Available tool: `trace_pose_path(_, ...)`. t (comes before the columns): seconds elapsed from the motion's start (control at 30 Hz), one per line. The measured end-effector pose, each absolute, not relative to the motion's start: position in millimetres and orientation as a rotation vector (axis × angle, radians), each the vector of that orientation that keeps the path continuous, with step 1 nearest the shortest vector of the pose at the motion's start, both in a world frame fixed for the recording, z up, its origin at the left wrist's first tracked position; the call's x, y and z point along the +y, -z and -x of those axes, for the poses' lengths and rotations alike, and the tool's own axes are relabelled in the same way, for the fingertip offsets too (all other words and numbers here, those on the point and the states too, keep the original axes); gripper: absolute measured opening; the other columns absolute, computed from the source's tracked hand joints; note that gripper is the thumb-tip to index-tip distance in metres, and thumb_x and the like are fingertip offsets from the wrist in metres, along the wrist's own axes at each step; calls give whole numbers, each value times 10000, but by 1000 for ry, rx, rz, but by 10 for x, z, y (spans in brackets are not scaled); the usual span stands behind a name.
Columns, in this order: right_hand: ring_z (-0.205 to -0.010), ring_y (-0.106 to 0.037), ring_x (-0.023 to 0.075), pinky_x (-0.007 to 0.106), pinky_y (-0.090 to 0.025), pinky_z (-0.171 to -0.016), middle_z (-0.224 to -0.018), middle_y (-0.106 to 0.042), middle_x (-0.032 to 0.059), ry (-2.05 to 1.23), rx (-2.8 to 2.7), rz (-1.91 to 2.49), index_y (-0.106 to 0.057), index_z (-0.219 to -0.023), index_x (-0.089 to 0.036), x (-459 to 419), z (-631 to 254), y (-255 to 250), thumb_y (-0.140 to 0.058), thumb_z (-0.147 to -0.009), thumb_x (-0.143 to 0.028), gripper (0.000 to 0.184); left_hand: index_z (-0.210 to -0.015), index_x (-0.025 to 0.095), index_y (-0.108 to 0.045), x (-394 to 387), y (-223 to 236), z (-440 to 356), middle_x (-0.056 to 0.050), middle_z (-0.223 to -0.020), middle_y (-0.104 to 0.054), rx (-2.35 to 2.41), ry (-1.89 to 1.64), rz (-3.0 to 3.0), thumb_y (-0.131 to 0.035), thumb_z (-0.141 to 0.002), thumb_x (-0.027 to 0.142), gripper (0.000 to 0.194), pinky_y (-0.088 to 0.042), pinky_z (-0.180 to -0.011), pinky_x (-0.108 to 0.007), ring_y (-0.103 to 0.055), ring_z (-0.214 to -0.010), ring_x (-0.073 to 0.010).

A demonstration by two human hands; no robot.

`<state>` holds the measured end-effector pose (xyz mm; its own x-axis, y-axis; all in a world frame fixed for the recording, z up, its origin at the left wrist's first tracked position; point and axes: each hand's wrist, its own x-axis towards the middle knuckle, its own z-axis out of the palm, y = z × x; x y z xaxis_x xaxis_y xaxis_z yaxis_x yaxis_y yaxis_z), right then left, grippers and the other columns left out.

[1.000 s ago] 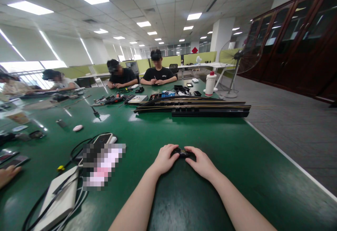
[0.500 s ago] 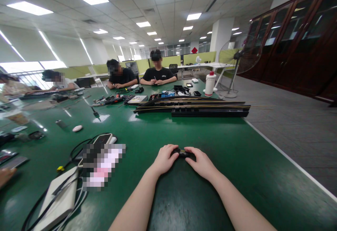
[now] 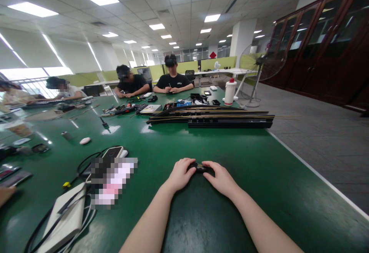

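Note:
A small dark, rounded object (image 3: pixel 199 167) lies low over the green table (image 3: pixel 161 145), between my two hands. Its exact kind is too small to make out. My left hand (image 3: pixel 182 173) closes on its left end with thumb and fingers. On the opposite end, my right hand (image 3: pixel 219 177) grips it the same way, thumb nearest me. Fingers cover both ends, so only the middle of the object shows.
Beyond my hands lie long black rails (image 3: pixel 230 121) with thin brass-coloured rods across them. A white bottle (image 3: pixel 230 92) with a red cap stands behind. Left are a white box (image 3: pixel 65 216), cables, a phone (image 3: pixel 111 157) and a white oval object (image 3: pixel 85 140). Several people sit around the table.
My hands and the dark object stay practically where they were. At the far left edge, another person's hand has shifted slightly.

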<state>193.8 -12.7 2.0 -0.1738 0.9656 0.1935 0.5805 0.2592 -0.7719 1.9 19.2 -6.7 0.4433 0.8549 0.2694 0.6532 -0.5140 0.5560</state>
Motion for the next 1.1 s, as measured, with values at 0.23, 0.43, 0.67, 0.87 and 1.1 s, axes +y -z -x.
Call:
trace_pose_path(0.23,-1025,-574,205,363,-418,-946,-1095,-638,86,-716,-1855,1420,-600,-1078,-175,-121,-1931,-31,-568,-715,-179,364,-1140,220,-542,200,87,-15,-51,-1111,-593,1274,-753,-2329,-487,-851,278,300,-392,-929,-384,-510,-1044,-219)
trace_pose_path(0.43,-1031,-571,204,365,-416,-949,-1098,-638,80,-718,-1859,1434,-597,-1079,-179,-128,-1927,-41,-564,-722,-184,358,-1143,211,-538,192,77,-11,-54,-1112,-591,1280,-749,-2339,-489,-849,272,305,-392,-931,-385,-506,-1051,-218)
trace_pose_path(0.67,-1029,-571,203,368,-419,-947,-1099,-638,77,-719,-1859,1419,-599,-1077,-183,-130,-1926,-44,-564,-726,-181,353,-1142,227,-538,194,63,-11,-49,-1106,-592,1286,-738,-2333,-480,-853,274,298,-391,-927,-387,-511,-1042,-218)
trace_pose_path(0.87,-1025,-576,209,381,-422,-944,-1089,-643,66,-720,-1846,1409,-609,-1062,-206,-115,-1934,-11,-574,-721,-185,344,-1141,217,-537,190,61,-9,-50,-1108,-590,1280,-743,-2333,-493,-846,266,302,-389,-929,-383,-507,-1046,-217)
trace_pose_path(1.1,-1019,-579,216,372,-424,-933,-1081,-647,84,-693,-1867,1405,-611,-1060,-182,-135,-1924,-49,-581,-717,-200,345,-1140,214,-538,194,79,-5,-52,-1111,-590,1273,-756,-2326,-508,-832,256,311,-386,-931,-381,-507,-1047,-216)
